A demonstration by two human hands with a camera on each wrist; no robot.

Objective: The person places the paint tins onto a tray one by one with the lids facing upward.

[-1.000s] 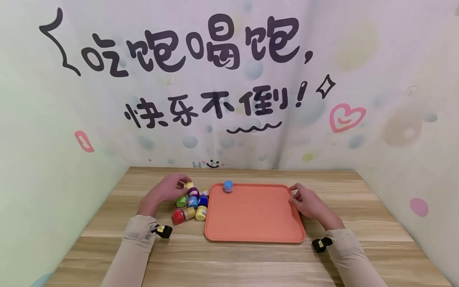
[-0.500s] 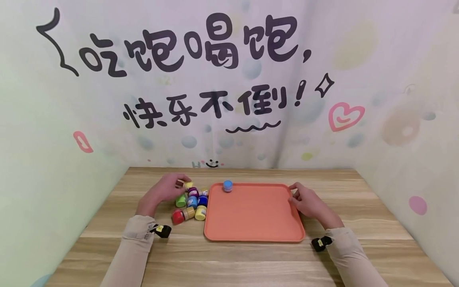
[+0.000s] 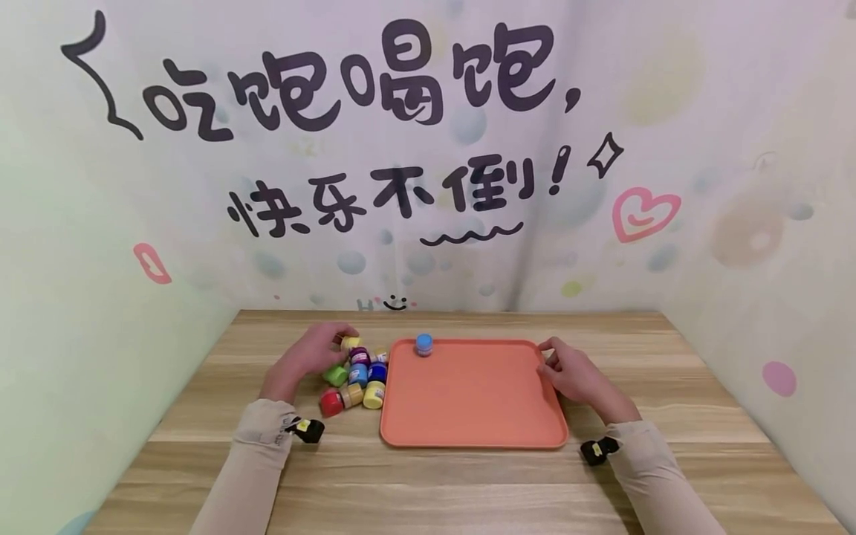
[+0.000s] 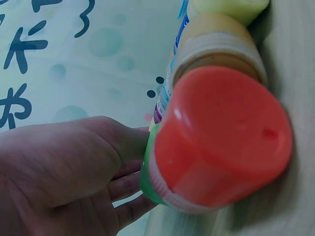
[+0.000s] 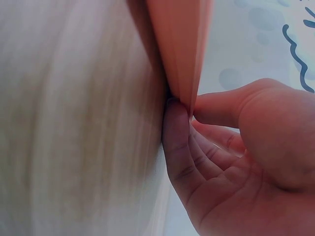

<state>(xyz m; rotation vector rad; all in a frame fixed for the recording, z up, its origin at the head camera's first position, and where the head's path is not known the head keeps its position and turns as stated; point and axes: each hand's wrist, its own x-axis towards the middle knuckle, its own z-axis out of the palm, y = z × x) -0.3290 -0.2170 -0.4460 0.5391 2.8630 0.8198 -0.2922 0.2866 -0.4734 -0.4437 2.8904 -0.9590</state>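
Observation:
At the far end of a cluster of small coloured jars, my left hand (image 3: 314,349) pinches a pale yellow jar (image 3: 350,343) between thumb and fingers. In the left wrist view, a red jar (image 4: 221,137) covers the fingertips, and a green jar (image 4: 150,167) shows beside them. Purple (image 3: 360,357), light blue (image 3: 359,374) and dark blue jars (image 3: 377,371) lie close by. My right hand (image 3: 571,371) grips the right rim of an orange tray (image 3: 475,394). Thumb and fingers hold its edge in the right wrist view. One blue-lidded jar (image 3: 424,345) stands upright at the tray's back left corner.
A tan jar (image 3: 351,395) and another yellow jar (image 3: 373,395) lie at the near side of the cluster, close to the tray's left edge. The wooden table (image 3: 428,490) meets a printed wall covering (image 3: 455,275) at the back.
The green jar has tilted beside the left hand. The left hand stays at the pale yellow jar with only a slight shift. The right hand keeps its grip on the tray.

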